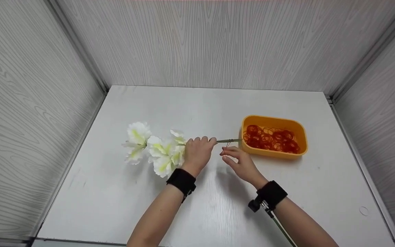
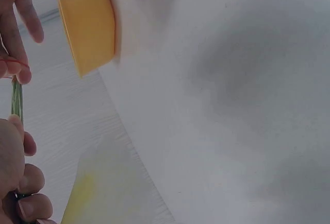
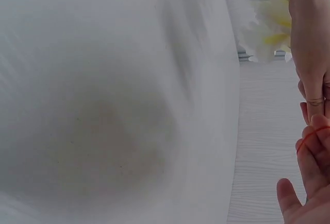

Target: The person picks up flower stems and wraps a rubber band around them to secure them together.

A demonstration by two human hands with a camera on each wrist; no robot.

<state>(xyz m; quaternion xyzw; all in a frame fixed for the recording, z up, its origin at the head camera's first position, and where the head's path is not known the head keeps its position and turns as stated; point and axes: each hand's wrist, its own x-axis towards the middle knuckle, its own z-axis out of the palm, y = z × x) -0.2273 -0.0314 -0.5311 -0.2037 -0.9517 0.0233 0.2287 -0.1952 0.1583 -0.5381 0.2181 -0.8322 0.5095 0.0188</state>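
My left hand grips a bunch of artificial white flowers by its green stems. The white-and-yellow blooms spread to the left of the fist, and the stem ends point right, reaching the orange container's edge. Just below those ends is my right hand, with a red rubber band stretched across its bent fingers. Its thumb stands apart from the fingers. In the left wrist view, the band and the right fingertips are right at the stem ends, beyond the left fist.
An orange plastic container stands at the right, holding a heap of red rubber bands. A thin ring shape shows near the table's right edge. Wood-grain panels enclose the white table at the back and sides.
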